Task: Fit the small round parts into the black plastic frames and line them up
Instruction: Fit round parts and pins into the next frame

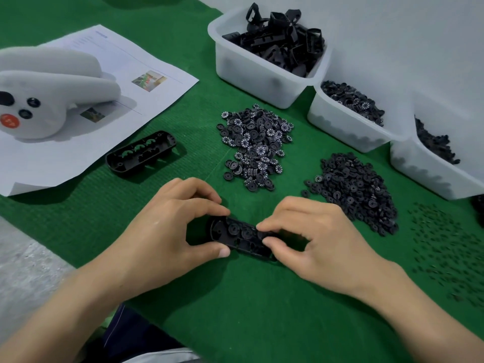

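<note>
Covering most of the table, a green mat [183, 271] keeps small parts from rolling. Along the far right edge, three white bins [262, 72] hold stock; heaps of round parts [255, 148] are tipped out in front, likely for quick reach. A spare frame [141, 153] waits at the paper's [125, 64] near edge. Near the front edge, mid-mat, the working frame [243, 238] lies pinched at its left end by the left hand [167, 231], steadying it. The right hand [314, 244] has fingertips narrowed onto a disc at the frame's right end, probably seating it.
</note>
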Motion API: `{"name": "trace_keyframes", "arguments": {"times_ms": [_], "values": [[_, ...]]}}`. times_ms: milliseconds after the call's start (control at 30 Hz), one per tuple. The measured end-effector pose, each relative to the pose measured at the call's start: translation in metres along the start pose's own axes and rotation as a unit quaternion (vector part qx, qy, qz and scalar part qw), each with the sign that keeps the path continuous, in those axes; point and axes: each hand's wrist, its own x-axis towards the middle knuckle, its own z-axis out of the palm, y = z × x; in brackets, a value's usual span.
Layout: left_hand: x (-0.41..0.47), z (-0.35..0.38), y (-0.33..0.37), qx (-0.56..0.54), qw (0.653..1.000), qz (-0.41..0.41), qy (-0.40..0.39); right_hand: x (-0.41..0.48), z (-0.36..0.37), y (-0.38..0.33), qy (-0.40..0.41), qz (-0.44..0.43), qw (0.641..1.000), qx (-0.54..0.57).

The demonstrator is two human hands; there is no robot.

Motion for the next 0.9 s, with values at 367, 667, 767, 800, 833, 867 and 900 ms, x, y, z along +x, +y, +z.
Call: {"name": "trace_keyframes", "arguments": {"times_ms": [367,667,767,800,833,867,900], "values": [[0.0004,0.0000,0.0012,0.004,1.000,0.002,0.003,-0.0026,0.0003,-0.0008,0.001,-0.057,0.996,-0.069],[0.0012,0.0008,0.0015,0.008,1.000,-0.004,0.000,-0.0047,-0.0004,-0.0002,-0.017,-0.047,0.996,-0.068],[0.0009,0.0010,0.0010,0.009,1.000,-0.004,0.002,-0.0041,0.0009,-0.0012,-0.030,-0.033,0.997,-0.057],[0.0008,0.0010,0.0010,0.010,1.000,-0.004,0.002,-0.0033,-0.0004,0.0000,-0.029,-0.012,0.999,-0.029],[0.0006,0.0010,0.0010,0.012,1.000,-0.003,0.002,-0.0027,-0.0031,0.0015,-0.025,0.016,0.999,0.012],[0.0004,0.0008,0.0011,0.012,1.000,-0.003,0.002,-0.0025,-0.0056,0.0033,-0.018,0.039,0.998,0.051],[0.0005,0.0007,0.0014,0.013,1.000,-0.003,0.003,-0.0029,-0.0069,0.0042,-0.010,0.048,0.996,0.072]]}}
